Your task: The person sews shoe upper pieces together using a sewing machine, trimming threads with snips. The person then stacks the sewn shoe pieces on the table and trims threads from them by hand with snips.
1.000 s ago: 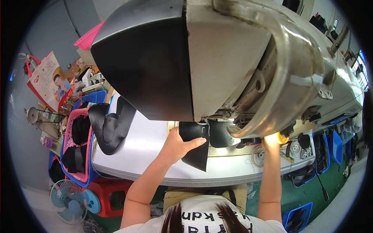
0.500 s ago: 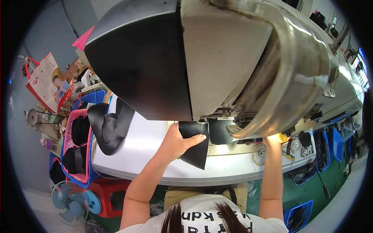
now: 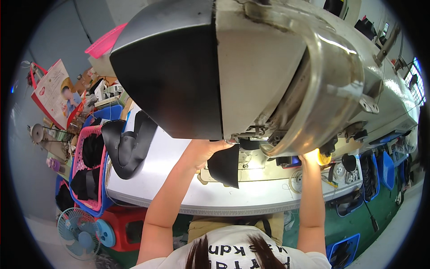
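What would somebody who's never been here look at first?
Probably the huge black-and-cream machine filling the top middle. Below it, a dark curved piece lies beside the left hand, and a yellow glow shines by the right hand. A blue fan stands at lower left.

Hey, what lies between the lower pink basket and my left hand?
In the head view, from the lower pink basket to your left hand: a blue crate's rim, a curved black panel, then white tabletop.
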`<act>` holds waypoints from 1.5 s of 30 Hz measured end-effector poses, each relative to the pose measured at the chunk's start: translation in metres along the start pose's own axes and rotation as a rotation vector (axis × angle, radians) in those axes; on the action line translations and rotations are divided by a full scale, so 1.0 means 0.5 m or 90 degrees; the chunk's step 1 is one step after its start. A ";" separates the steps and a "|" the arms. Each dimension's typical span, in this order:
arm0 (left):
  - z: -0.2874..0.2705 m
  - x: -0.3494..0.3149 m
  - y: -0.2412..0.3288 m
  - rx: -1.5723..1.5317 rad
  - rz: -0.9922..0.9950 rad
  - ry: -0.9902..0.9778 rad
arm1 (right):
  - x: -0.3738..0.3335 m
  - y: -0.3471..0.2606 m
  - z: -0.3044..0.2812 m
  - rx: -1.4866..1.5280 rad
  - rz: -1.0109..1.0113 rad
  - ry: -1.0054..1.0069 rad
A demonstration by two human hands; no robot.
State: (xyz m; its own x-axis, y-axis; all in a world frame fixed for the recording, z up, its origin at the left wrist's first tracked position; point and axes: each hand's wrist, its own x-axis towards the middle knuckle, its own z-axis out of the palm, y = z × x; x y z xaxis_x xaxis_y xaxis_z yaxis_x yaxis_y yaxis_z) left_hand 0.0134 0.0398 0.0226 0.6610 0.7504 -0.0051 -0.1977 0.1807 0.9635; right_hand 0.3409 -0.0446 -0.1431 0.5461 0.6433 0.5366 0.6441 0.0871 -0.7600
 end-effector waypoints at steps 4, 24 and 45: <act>-0.035 0.006 0.015 -0.141 -0.074 0.030 | -0.016 -0.047 -0.009 -0.293 -0.084 -0.017; -0.056 -0.078 0.012 0.112 0.206 0.196 | -0.043 -0.381 -0.007 0.727 0.209 -0.335; -0.464 0.125 0.143 -0.292 0.393 0.267 | -0.221 -0.237 -0.012 0.153 0.319 -0.203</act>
State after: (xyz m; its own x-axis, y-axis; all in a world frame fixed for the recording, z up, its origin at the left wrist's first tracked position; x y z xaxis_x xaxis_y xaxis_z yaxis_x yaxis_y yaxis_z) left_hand -0.1275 0.2471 0.0292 0.0376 0.9543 0.2965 -0.7640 -0.1638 0.6241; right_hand 0.2075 -0.1307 -0.1103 0.5398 0.8417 -0.0120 0.1936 -0.1380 -0.9713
